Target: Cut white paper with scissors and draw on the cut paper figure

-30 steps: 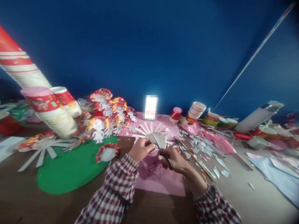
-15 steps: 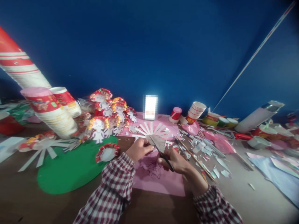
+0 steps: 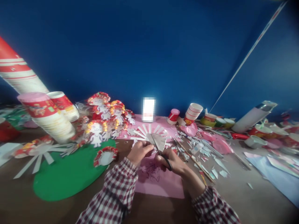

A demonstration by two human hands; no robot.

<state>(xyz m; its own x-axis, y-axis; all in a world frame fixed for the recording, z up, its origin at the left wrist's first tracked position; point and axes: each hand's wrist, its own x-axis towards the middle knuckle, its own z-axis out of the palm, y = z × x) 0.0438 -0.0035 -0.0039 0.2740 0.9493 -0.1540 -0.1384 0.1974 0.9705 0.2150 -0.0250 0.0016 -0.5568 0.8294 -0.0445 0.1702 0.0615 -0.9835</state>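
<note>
My left hand (image 3: 139,152) pinches a folded white paper piece (image 3: 158,141) above a pink sheet (image 3: 161,183) with dark scribbles. My right hand (image 3: 171,161) is closed round dark-handled scissors (image 3: 162,153), whose blades run up into the paper piece. Both sleeves are red and white plaid. Just behind the hands lies a white cut-out with spread strips (image 3: 148,130).
A green paper disc (image 3: 67,174) lies left, with a red-rimmed cut-out (image 3: 105,156) on it. Paper dolls (image 3: 96,132) and leaning cup stacks (image 3: 50,116) stand behind it. More cups (image 3: 193,112), a tube (image 3: 253,116), sticks (image 3: 197,163) and paper scraps (image 3: 207,152) litter the right.
The view has tilted slightly, so everything sits a little lower and to the left. The paper piece has turned a little in my left hand while the scissors stay in it.
</note>
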